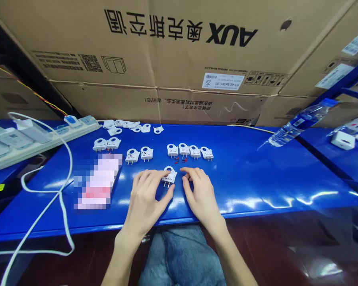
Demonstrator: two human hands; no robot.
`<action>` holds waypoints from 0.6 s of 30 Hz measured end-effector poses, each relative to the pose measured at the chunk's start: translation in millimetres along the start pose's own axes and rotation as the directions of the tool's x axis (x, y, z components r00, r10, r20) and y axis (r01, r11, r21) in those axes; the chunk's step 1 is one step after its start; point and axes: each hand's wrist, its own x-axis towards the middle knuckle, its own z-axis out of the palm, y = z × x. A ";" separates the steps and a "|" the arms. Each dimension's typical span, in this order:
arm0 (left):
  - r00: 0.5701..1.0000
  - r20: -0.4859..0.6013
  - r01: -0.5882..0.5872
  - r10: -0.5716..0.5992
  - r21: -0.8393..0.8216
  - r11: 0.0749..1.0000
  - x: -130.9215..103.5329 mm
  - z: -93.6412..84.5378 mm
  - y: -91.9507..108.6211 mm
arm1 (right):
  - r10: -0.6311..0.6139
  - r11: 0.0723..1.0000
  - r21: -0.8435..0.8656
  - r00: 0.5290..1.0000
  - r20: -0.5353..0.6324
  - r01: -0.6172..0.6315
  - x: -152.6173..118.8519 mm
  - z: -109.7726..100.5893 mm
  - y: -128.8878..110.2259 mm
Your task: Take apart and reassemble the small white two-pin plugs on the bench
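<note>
A white two-pin plug point(169, 178) with a ring-shaped top lies near the front of the blue table, its pins pointing toward me. My left hand point(147, 194) is closed on it, forefinger at the ring and thumb beside the pins. To its right, my right hand point(200, 192) rests on the table with bent fingers and a small gap between forefinger and thumb; I see nothing in it. Just beyond the hands stand several similar plugs point(184, 149) in a row. Small red and black wire pieces point(184, 160) lie in front of them.
More ringed plugs point(132, 156) and loose white ring parts point(131, 124) lie to the left and back. A pinkish pixelated phone-like slab point(100, 180) lies left. Beyond are a power strip point(44, 145) and white cable point(61, 190). A water bottle point(300, 123) tilts at right; cardboard point(167, 71) walls the back.
</note>
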 end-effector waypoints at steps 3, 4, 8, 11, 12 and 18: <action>0.990 -0.013 0.140 -0.139 0.104 0.985 -3.0 3.2 5.5 | -0.002 0.999 0.036 1.000 0.011 0.002 0.0 -0.7 1.6; 0.984 -0.022 0.178 -0.176 0.142 0.974 -4.1 4.6 6.6 | -0.006 0.999 0.054 1.000 0.015 0.005 0.0 -0.9 2.4; 0.971 -0.008 0.236 -0.239 0.205 0.950 -6.6 7.5 6.6 | -0.009 0.991 0.131 1.000 0.001 0.009 0.0 -1.5 5.3; 0.969 0.022 0.239 -0.246 0.163 0.957 -6.6 5.9 5.1 | 0.006 0.985 0.172 1.000 -0.013 -0.004 0.1 -1.8 5.3; 0.969 0.029 0.240 -0.246 0.143 0.960 -6.5 5.1 4.8 | 0.009 0.984 0.179 1.000 -0.017 -0.006 0.2 -1.9 4.8; 0.980 0.080 0.183 -0.185 0.031 0.983 -7.4 1.7 4.7 | 0.026 0.975 0.222 0.999 -0.034 -0.018 1.2 -4.1 -0.2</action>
